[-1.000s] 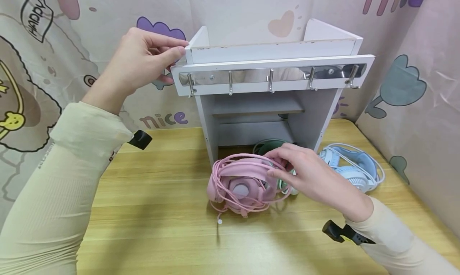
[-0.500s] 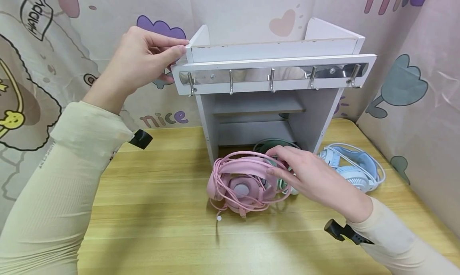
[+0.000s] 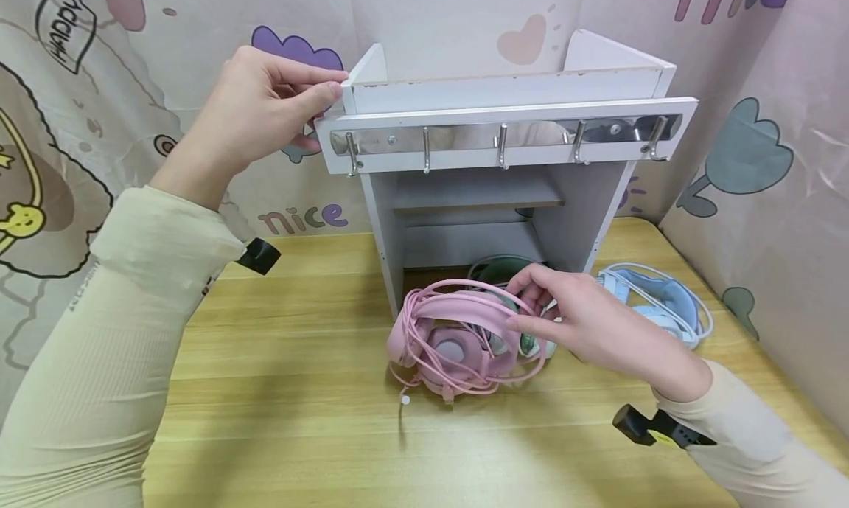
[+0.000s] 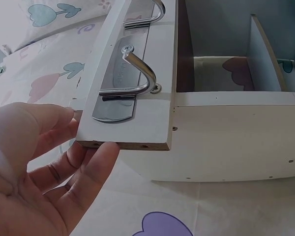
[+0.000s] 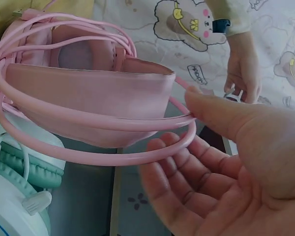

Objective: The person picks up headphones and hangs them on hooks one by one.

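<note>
- Right hand point(image 3: 584, 312) pinches the headset point(image 3: 458, 349), by its outer band point(image 5: 103, 159); the headset lies to its left, long axis crosswise.
- Hooks point(image 3: 503, 143) stand above and beyond it.
- Left hand point(image 3: 255, 113), farther from the headset, grips the rack's point(image 3: 507, 91) left end.

You have pink headphones point(image 3: 474, 313) with pink cable point(image 5: 98, 159), light-blue headphones point(image 3: 671, 297), and green-and-white headphones point(image 5: 38, 169). The rack point(image 3: 504, 93) you face is white, its hooks point(image 3: 502, 147) silver; your tabletop point(image 3: 278, 390) shows yellowish wood grain, your sleeves point(image 3: 113, 331) are cream, and the pale backdrop point(image 3: 451, 21) carries purple, pink and teal motifs.
</note>
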Demonstrator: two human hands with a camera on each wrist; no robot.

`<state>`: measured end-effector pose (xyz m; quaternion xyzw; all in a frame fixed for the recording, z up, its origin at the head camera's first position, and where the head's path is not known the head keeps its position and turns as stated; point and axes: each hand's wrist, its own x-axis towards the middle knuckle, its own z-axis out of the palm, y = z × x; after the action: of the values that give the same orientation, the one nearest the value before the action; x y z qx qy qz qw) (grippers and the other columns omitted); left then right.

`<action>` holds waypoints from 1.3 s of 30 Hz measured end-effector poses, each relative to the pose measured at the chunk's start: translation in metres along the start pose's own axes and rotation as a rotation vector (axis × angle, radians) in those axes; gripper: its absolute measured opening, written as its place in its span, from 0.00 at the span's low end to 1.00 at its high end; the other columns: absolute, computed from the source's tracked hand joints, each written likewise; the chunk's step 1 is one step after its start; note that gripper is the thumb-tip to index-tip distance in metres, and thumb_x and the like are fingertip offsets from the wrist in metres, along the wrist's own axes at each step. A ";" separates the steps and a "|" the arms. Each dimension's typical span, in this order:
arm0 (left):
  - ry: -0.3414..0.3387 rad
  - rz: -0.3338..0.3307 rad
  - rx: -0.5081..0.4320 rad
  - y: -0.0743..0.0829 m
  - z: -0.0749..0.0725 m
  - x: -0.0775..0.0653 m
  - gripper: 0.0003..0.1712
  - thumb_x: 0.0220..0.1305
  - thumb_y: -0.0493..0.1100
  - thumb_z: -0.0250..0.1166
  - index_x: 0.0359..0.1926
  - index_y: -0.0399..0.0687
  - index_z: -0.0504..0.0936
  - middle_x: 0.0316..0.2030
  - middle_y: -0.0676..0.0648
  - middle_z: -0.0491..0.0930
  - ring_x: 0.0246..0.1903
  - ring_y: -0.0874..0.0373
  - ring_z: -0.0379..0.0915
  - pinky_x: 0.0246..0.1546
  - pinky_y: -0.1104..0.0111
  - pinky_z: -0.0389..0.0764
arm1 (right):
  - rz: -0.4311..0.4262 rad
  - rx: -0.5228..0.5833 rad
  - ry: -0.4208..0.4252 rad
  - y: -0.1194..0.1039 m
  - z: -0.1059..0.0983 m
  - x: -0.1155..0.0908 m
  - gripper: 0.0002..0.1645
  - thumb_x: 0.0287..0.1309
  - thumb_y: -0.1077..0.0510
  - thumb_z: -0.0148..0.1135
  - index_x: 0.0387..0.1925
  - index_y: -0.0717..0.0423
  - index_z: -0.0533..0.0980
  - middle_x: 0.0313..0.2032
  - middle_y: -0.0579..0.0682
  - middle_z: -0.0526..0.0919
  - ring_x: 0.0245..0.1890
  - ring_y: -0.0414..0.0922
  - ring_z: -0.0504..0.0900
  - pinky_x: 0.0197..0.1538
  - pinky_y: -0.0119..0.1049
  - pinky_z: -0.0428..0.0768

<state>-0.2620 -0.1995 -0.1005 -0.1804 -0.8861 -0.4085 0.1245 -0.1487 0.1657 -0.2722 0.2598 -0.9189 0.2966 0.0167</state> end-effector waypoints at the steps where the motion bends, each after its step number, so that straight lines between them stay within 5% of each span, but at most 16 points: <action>1: 0.001 -0.002 -0.002 0.000 -0.001 0.000 0.22 0.74 0.50 0.71 0.65 0.53 0.87 0.42 0.59 0.87 0.38 0.63 0.83 0.29 0.74 0.91 | 0.000 -0.006 0.016 -0.002 0.000 0.001 0.17 0.70 0.46 0.74 0.53 0.47 0.81 0.33 0.36 0.83 0.33 0.35 0.81 0.36 0.29 0.83; 14: -0.005 -0.003 -0.023 -0.001 0.000 -0.001 0.21 0.74 0.51 0.72 0.64 0.54 0.88 0.42 0.57 0.86 0.39 0.62 0.82 0.30 0.74 0.92 | -0.185 -0.101 0.085 -0.027 0.001 0.032 0.06 0.70 0.51 0.73 0.44 0.44 0.84 0.30 0.36 0.80 0.30 0.35 0.77 0.34 0.29 0.80; 39: 0.013 0.019 0.033 -0.003 -0.001 -0.003 0.20 0.74 0.52 0.71 0.64 0.57 0.88 0.51 0.46 0.87 0.39 0.62 0.83 0.30 0.73 0.92 | -0.314 -0.304 0.075 -0.072 -0.026 0.057 0.05 0.69 0.50 0.74 0.43 0.42 0.86 0.29 0.36 0.79 0.30 0.36 0.74 0.34 0.32 0.77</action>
<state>-0.2606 -0.2023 -0.1031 -0.1839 -0.8901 -0.3937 0.1373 -0.1661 0.1041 -0.2017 0.3828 -0.9001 0.1578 0.1356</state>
